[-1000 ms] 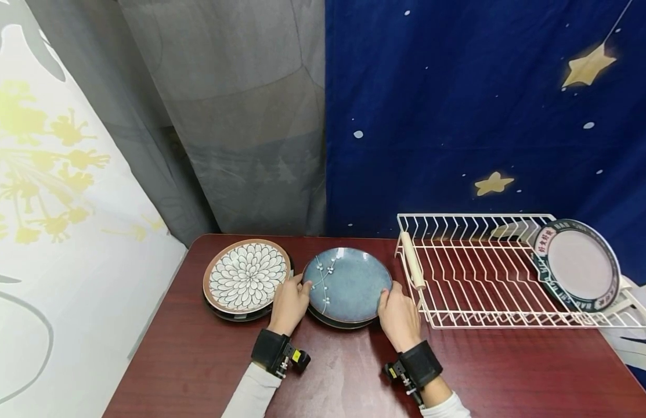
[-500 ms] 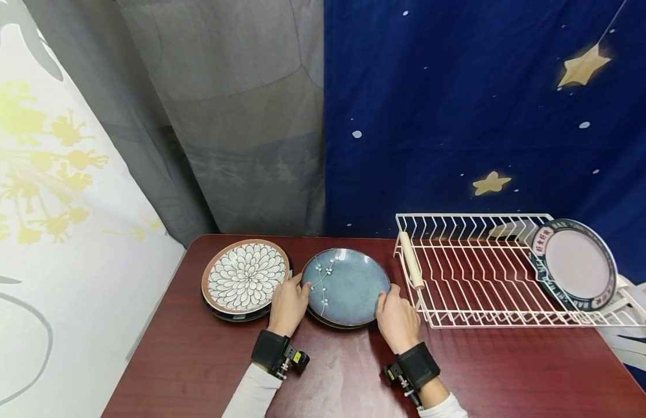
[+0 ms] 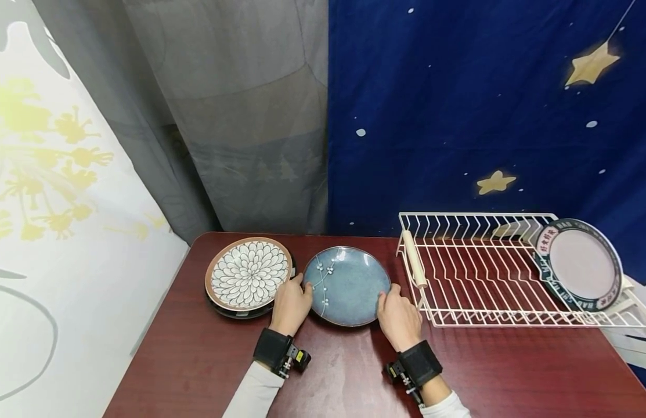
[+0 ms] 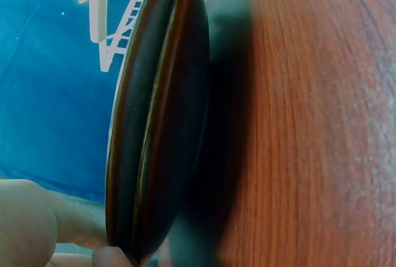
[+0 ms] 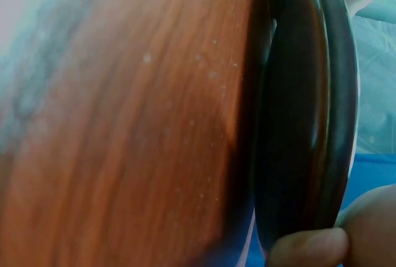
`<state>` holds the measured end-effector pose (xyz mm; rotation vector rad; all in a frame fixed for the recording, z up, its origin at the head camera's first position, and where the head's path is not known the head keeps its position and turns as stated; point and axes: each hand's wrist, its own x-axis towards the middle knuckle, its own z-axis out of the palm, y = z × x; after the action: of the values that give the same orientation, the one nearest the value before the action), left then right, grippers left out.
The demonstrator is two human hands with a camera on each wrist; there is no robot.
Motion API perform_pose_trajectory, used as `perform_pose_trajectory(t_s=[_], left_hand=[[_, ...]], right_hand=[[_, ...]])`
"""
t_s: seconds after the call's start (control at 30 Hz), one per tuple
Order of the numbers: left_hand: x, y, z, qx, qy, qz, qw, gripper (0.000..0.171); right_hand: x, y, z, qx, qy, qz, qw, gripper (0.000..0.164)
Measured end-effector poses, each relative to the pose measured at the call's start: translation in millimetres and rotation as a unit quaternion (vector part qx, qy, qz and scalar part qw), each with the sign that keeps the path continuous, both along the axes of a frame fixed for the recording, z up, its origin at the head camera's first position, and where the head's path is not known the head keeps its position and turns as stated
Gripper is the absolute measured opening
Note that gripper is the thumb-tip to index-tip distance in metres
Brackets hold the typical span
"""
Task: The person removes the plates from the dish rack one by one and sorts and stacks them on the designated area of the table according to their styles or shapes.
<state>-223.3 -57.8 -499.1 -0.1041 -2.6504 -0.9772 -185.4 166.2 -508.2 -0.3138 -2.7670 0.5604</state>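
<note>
A glazed blue plate with a raised white blossom branch sits on top of a second, dark-sided plate; both rims show one against the other in the wrist views. My left hand holds the pair at the left edge, its thumb by the upper rim. On the opposite edge, my right hand grips them, with a fingertip against the lower plate's side. Dark shadow lies between the lower plate and the table, so I cannot tell whether they touch.
Left of my hands lies a flower-patterned plate with a brown rim, stacked on a dark one. A white wire dish rack stands to the right, with a dark-rimmed plate leaning at its far right end. Curtains hang behind the table.
The dark lower rim that showed beneath the blue plate's near edge has dropped out of sight in the head view. Both hands keep their places at its sides.
</note>
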Motion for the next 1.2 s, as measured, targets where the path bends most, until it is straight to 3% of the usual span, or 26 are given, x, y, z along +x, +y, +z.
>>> perform_pose_trajectory(t_s=[0.27,0.47,0.67,0.83,0.93,1.2], left_hand=[[0.3,-2.4,2.9,-0.008,-0.039,-0.012,0.9992,0.038],[-1.4,-1.7,12.5,0.021,-0.045,-0.024,0.9985,0.036],[1.8,-2.8,24.9,0.061,-0.016,-0.07,0.9956,0.023],[4.8,-4.0,32.1,0.108,0.008,-0.11,0.988,0.017],[6.3,-3.9,37.7,0.135,0.015,-0.129,0.9822,0.014],[12.9,-0.8,51.8,0.174,0.028,-0.175,0.9686,0.014]], right_hand=[[1.9,-1.1,5.0,0.006,-0.017,0.018,1.0,0.044],[4.2,-3.9,16.9,0.029,-0.006,0.027,0.999,0.053],[13.6,-13.0,36.8,0.025,0.005,0.053,0.998,0.043],[21.3,-14.4,55.2,0.023,0.042,0.077,0.996,0.02],[24.0,-11.9,66.3,0.025,0.078,0.108,0.991,0.009],[28.0,2.4,89.7,0.018,0.154,0.192,0.969,0.008]])
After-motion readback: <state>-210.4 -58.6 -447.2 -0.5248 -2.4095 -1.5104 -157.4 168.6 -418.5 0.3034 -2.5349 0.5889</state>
